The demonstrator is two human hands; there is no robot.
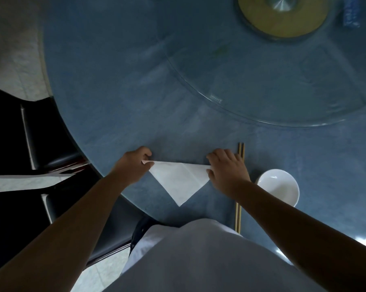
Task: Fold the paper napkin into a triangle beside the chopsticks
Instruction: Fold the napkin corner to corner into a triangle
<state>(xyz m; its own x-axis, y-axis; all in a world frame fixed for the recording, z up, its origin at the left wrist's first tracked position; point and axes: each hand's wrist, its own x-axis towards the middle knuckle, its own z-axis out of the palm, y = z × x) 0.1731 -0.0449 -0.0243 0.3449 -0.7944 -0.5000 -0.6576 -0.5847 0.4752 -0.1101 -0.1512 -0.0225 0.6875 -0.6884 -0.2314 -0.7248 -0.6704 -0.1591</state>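
Napkin first: one white paper napkin (pixel 179 182), already doubled into a triangle, lies flat on the round blue table (pixel 119 98) close to the near edge, its long edge away from the person and its point toward the body. In the head view, the only one, the left hand (pixel 133 163) pinches the triangle's left corner between thumb and fingertips, with the other fingers curled in. The right hand (pixel 226 169) rests on the right corner, fingers held close together and pressing down; whether the thumb grips beneath the paper cannot be told. Just right of that hand lies one pair of thin wooden chopsticks (pixel 241 150), two sticks side by side running away from the body, partly hidden under the right forearm. Beyond them sits one small white bowl (pixel 279 187). One clear glass turntable (pixel 262 85) fills the far right of the table. The step in hand appears to be flattening and squaring the fold. The next move likely calls for pressing along the long edge to set the crease, then letting go with the triangle left beside the chopsticks.
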